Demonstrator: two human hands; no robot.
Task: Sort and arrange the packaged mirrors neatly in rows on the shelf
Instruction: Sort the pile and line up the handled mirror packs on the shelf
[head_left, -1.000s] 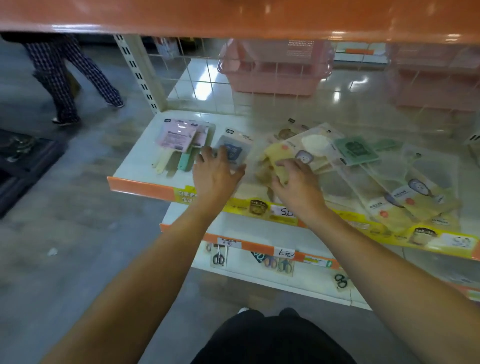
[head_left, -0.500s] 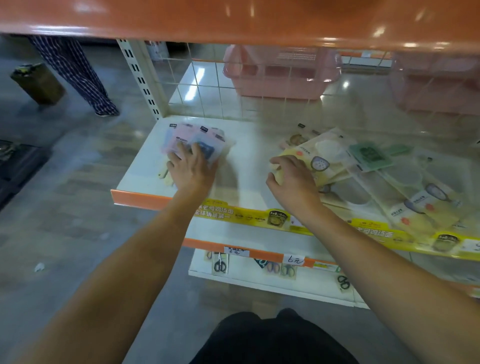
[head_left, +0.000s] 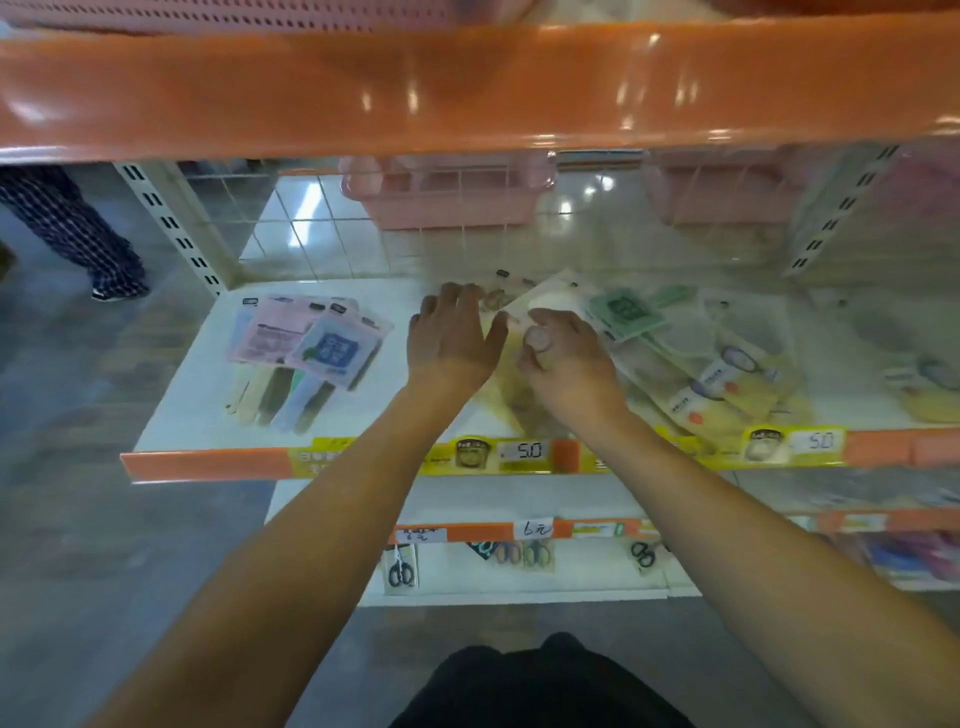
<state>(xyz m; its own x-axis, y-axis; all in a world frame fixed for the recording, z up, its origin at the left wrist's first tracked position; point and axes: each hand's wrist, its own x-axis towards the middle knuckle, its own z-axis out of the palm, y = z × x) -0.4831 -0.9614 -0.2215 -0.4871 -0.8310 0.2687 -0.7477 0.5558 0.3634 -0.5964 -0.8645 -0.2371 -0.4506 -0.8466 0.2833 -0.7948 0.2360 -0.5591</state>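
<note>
A fanned stack of pink and blue packaged mirrors (head_left: 311, 343) lies at the left of the white shelf (head_left: 192, 400). To the right spreads a loose pile of cream and yellow packaged mirrors (head_left: 717, 384), with a green packaged mirror (head_left: 623, 312) on top. My left hand (head_left: 452, 338) lies flat with straight fingers on the left end of that pile. Right beside it, my right hand (head_left: 566, 358) has fingers and thumb curled round a cream packaged mirror (head_left: 550, 296). The hands hide most of that pack.
An orange shelf edge (head_left: 467, 88) hangs close overhead. Pink baskets (head_left: 447, 197) stand behind the wire back panel. Yellow price strips (head_left: 519, 452) line the front lip. Packaged scissors (head_left: 400, 571) hang on the lower shelf. A person's legs (head_left: 72, 234) stand on the floor at left.
My left hand let go of the pink and blue stack at the left and moved right onto the cream pile beside my right hand. The view tilted upward.
</note>
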